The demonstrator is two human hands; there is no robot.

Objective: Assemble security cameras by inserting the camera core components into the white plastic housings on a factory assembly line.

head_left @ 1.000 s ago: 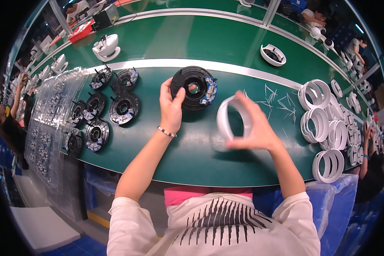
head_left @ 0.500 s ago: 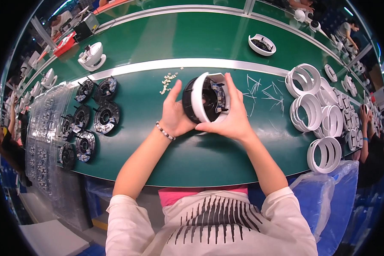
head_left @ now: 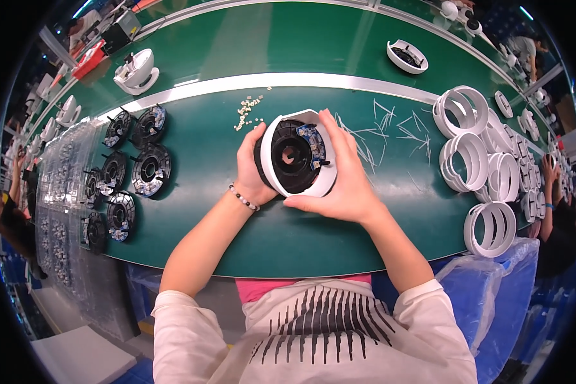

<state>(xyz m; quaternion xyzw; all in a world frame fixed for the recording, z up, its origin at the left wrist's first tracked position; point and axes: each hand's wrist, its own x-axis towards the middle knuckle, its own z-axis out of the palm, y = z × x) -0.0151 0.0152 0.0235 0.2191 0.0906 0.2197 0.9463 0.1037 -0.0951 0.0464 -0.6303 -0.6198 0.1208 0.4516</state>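
Both my hands hold a round device housing above the green table. It is a white plastic ring (head_left: 276,168) fitted around a black disc-shaped base (head_left: 290,155), with a blue circuit board (head_left: 312,142) along the disc's upper right edge. My left hand (head_left: 253,168) cups the housing's left side and underside, its fingers partly hidden behind it. My right hand (head_left: 345,173) is wrapped round the right side, thumb along the lower rim. The open face with the circuit board tilts up toward me.
Black discs with circuit boards (head_left: 152,169) stand at left beside clear plastic trays (head_left: 64,192). White rings (head_left: 489,229) are stacked at right. Small pale connectors (head_left: 244,115) and thin white strips (head_left: 368,150) lie beyond my hands. Past the metal rail (head_left: 237,82), assembled units (head_left: 136,72) rest on a green surface.
The housing has turned so that its open face with the disc and circuit board points more toward me. My hands have shifted slightly left with it.
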